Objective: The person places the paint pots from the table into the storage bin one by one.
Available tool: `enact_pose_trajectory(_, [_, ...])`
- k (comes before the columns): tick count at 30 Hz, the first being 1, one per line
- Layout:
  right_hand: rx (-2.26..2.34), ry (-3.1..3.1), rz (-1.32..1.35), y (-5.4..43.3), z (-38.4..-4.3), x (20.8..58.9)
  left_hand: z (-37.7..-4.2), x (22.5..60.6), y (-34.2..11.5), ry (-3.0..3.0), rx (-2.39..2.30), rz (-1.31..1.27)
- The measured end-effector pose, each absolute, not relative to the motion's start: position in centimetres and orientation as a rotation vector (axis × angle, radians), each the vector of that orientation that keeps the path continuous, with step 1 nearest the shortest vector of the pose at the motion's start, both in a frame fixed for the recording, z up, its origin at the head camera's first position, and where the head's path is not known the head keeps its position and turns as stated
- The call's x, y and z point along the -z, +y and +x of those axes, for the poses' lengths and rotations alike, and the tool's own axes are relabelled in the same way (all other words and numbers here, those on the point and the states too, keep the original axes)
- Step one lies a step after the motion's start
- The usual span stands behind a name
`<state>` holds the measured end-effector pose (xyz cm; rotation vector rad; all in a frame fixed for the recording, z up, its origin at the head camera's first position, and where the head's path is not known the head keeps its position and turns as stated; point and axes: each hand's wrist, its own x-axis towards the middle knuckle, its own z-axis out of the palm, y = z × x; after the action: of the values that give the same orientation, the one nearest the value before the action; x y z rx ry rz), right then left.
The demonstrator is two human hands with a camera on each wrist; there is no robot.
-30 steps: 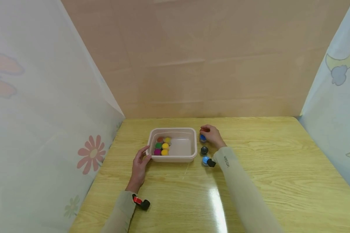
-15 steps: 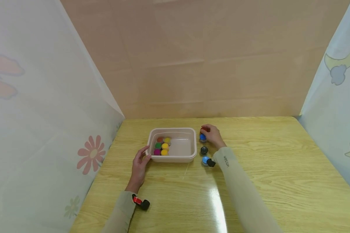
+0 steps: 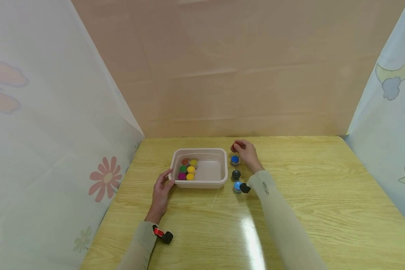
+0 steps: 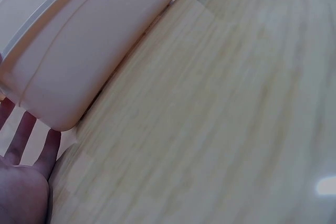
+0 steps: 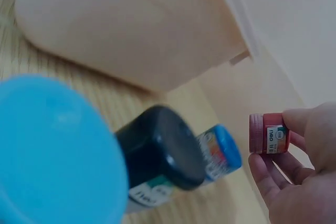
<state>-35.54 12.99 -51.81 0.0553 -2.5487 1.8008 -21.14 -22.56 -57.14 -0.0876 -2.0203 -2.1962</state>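
Note:
My right hand (image 3: 248,154) pinches a small red paint jar (image 5: 270,134) between thumb and fingers, raised off the table. The jar lies on its side in the grip, label showing. Below it stand a dark blue-capped paint jar (image 3: 235,160), a black paint jar (image 3: 236,174) and a light blue-capped one (image 3: 237,186), in a column beside the box. My left hand (image 3: 161,193) holds the near left corner of a pale pink plastic box (image 3: 202,184), thumb at the front rim, fingers along the left side. Several paint jars with orange, yellow, green and purple lids (image 3: 182,176) fill the box's left part.
The wood-grain table (image 3: 310,195) reaches a brown-papered back wall (image 3: 256,75). Patterned white sheets (image 3: 54,131) hang at both sides. Inside the box, bare floor (image 3: 210,170) shows right of the jars.
My right hand has lifted the red paint jar slightly up and away from beside the dark blue-capped jar, which now shows fully. My left hand has stayed at the box corner.

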Motion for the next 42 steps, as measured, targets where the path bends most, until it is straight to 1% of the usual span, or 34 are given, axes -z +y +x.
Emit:
enact_pose_trajectory(19, [-2.331,-2.027,-0.111,12.2,-34.9,48.9,-21.1,57.1,-22.6,-2.018,2.207,-0.074])
enact_pose_trajectory(27, [-2.461,-1.905,-0.116,12.5,-35.0,48.8,-21.1,57.0,-22.5,-2.009,2.210,-0.073])
enact_pose_trajectory(33, [-2.436,-1.927,-0.011,12.6,-34.8,48.9,-21.2,57.1,-22.5,-1.993,2.221,-0.079])
enact_pose_trajectory(38, [-2.235,-2.152,0.028,12.8,-34.3,48.9,-21.3,57.3,-22.6,-1.986,2.219,-0.077])
enact_pose_trajectory(42, [-2.150,-2.221,0.054,12.9,-34.1,48.8,-21.3,57.4,-22.6,-1.992,2.214,-0.079])
